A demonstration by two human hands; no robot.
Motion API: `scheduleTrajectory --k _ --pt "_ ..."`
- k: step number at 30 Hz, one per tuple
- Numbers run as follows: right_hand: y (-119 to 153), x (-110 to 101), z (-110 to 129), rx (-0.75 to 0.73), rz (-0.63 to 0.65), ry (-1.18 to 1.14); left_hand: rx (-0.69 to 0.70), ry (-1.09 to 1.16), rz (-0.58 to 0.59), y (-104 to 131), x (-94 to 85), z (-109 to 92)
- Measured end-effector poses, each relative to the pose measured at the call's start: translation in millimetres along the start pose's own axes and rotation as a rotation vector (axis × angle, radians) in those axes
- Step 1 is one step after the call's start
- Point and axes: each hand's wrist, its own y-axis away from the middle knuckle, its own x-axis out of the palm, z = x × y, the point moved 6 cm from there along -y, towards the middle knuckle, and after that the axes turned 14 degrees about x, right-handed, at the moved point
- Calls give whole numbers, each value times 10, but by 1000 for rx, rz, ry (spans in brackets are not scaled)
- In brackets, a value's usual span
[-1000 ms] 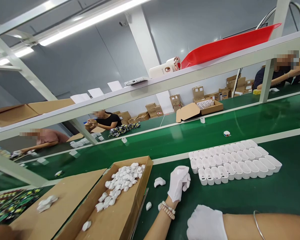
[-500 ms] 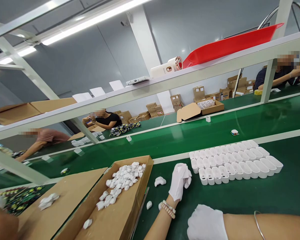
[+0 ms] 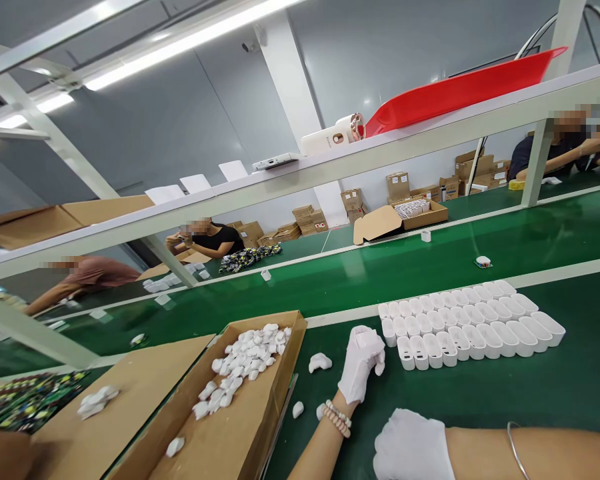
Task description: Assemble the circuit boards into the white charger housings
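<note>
My left hand [image 3: 363, 363], in a white glove, is closed above the green table, just left of the rows of white oval cups [image 3: 475, 327]. Its fingers curl inward, and anything between them is too small to make out. My right hand [image 3: 413, 445], gloved too, lies lower down with its back to the camera and its fingers hidden. Left of my left hand are a curved white piece [image 3: 321, 362] and a smaller white piece [image 3: 298, 409]. An open cardboard box [image 3: 230, 437] holds a heap of small white pieces [image 3: 253, 353].
Beyond the cups runs a green conveyor [image 3: 340, 277] carrying a small round part [image 3: 483, 262] and white housings. An overhead shelf [image 3: 280, 183] holds a red tray [image 3: 460, 93]. Other people sit across the line. Another person's arm [image 3: 5, 453] reaches in at lower left beside circuit boards [image 3: 27, 400].
The parts on the conveyor have shifted right. My left hand has turned slightly, while my right hand stays almost still. At lower left, the other person's glove has moved out of view.
</note>
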Motion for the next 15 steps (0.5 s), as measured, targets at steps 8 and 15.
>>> scheduleTrajectory --k 8,15 --pt "-114 164 12 15 -99 -15 -12 -15 11 100 -56 -73" --pt "-122 178 32 8 -147 -16 -51 -63 11 164 -137 -109"
